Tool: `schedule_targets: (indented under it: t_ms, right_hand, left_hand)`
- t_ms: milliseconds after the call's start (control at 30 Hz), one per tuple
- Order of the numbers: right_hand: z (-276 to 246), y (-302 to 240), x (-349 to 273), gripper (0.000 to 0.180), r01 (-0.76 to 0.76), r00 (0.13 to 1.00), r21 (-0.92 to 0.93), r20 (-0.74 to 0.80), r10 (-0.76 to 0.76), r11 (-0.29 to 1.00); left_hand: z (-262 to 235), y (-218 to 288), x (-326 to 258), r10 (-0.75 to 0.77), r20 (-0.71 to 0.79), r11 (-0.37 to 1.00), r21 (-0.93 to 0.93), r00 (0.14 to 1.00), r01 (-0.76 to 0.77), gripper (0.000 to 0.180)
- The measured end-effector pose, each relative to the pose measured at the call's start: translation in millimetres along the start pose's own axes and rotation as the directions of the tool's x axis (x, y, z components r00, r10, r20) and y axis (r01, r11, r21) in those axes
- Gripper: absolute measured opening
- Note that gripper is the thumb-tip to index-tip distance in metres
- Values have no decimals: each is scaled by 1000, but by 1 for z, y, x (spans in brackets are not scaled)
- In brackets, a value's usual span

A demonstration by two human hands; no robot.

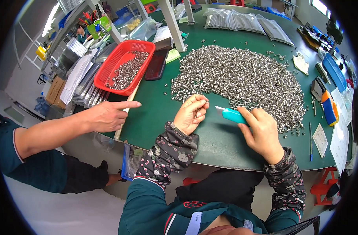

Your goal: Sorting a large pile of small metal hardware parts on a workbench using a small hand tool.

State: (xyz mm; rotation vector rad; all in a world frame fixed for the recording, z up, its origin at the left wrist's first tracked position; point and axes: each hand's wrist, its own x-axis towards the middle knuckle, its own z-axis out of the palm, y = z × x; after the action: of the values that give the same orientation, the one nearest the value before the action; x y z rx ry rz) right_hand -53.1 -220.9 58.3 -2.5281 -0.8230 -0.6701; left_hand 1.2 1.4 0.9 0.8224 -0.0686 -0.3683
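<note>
Right now I have the left hand (191,112) with its fingers curled shut at the tips, though I can't tell what, if anything, they pinch, and the right hand's (261,131) fingers gripping a teal utility knife (233,116), its long axis running mostly sideways, blade toward the left hand, near but apart. Both wrists reach up from the worktop's (163,129) near edge, right knuckles upward, with a heap of metal rings (241,76) just beyond.
</note>
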Motion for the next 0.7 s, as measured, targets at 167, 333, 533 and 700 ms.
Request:
schedule_targets:
  t_ms: [167,333,533,700]
  right_hand:
    - [19,4,1,38,-33,999,16,-35,34,999]
    - [29,6,-9,38,-85,995,9,-44,85,996]
    - [31,7,-12,38,-82,996,22,-33,83,996]
    - [33,7,-13,37,-70,997,30,-43,71,997]
  left_hand:
    - [2,1,-1,-36,-4,999,-37,999,36,10]
    - [2,1,-1,-84,17,996,9,996,84,15]
    - [0,-3,-1,-70,-13,997,40,997,70,15]
    - [0,-2,-1,-87,-28,996,17,996,88,13]
